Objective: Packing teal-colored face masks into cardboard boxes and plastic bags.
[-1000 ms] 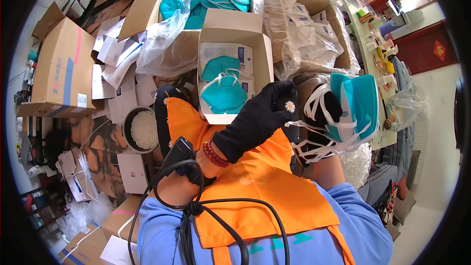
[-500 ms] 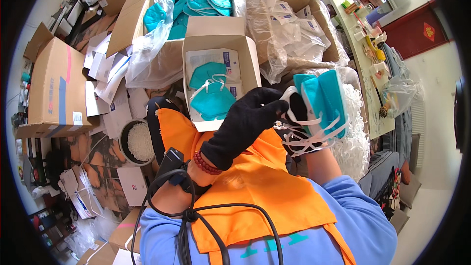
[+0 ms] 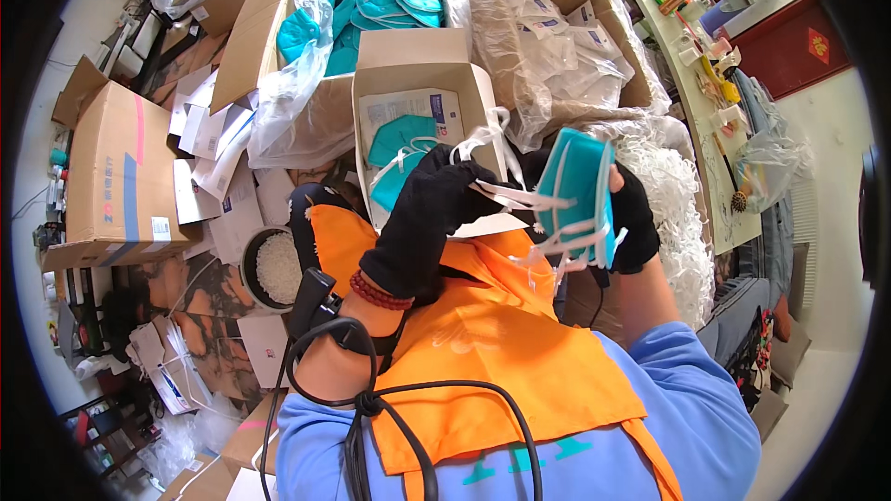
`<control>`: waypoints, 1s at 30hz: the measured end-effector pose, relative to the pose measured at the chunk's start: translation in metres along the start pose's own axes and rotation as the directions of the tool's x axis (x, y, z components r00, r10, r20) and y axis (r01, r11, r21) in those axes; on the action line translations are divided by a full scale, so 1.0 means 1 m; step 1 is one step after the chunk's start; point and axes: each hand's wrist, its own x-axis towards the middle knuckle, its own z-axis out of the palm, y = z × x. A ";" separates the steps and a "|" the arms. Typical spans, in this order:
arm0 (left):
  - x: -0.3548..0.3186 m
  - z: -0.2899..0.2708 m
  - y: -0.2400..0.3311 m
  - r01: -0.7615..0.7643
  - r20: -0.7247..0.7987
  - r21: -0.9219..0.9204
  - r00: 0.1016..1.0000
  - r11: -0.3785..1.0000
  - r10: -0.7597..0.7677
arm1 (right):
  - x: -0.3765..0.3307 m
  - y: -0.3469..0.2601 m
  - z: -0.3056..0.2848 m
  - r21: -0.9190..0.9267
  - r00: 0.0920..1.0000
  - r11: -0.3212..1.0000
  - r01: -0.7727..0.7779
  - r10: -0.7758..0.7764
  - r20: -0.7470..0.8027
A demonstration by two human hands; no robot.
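Here's the stack of teal masks (image 3: 577,190), up over the right side of the lap, edge-on to the view and just beside the open white box (image 3: 422,44) — how many are layered there is hard to say, perhaps three or so. The right palm is hidden, and the left fingertips merge into dark glove cloth. The right hand (image 3: 638,223), in a black glove with a bare fingertip showing, is wrapped around the stack's right edge, gripping it upright. Across to the left hand (image 3: 432,190), also black-gloved: wrist bent inward above the box's near edge, fingers curled tight on white straps (image 3: 524,195) that stretch over to the stack, with loose loops sticking up and more trailing underneath. The masks themselves look smooth and bright, pale along the edge. Inside the box, another teal mask (image 3: 401,144) lies on a printed packet (image 3: 429,104), its lower part covered by the left glove. Beyond, a carton (image 3: 243,46) is heaped with teal masks, a second carton (image 3: 640,83) is full of pale packets — and a heap of white strips (image 3: 664,190) sits beyond the right hand.
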 end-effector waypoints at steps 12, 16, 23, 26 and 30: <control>-0.001 -0.022 0.001 -0.429 0.206 0.648 0.894 0.629 0.397 | -0.024 0.003 -0.045 -0.140 0.926 0.939 0.314 -0.336 -0.175; 0.002 -0.025 -0.005 -0.218 0.095 -0.031 0.971 0.975 0.220 | -0.024 0.006 -0.054 -0.252 0.905 0.929 0.272 -0.336 -0.261; 0.000 -0.016 0.013 -0.143 -0.076 0.133 0.985 0.981 0.154 | -0.021 0.001 -0.046 -0.260 0.869 0.904 0.340 -0.407 -0.280; 0.010 -0.026 0.005 -0.138 -0.120 0.145 0.980 0.980 0.156 | -0.018 0.003 -0.052 -0.239 0.884 0.934 0.264 -0.334 -0.328; 0.008 -0.023 0.026 -0.128 -0.181 0.456 0.956 0.881 0.232 | -0.011 0.003 -0.034 -0.158 0.906 0.965 0.210 -0.252 -0.340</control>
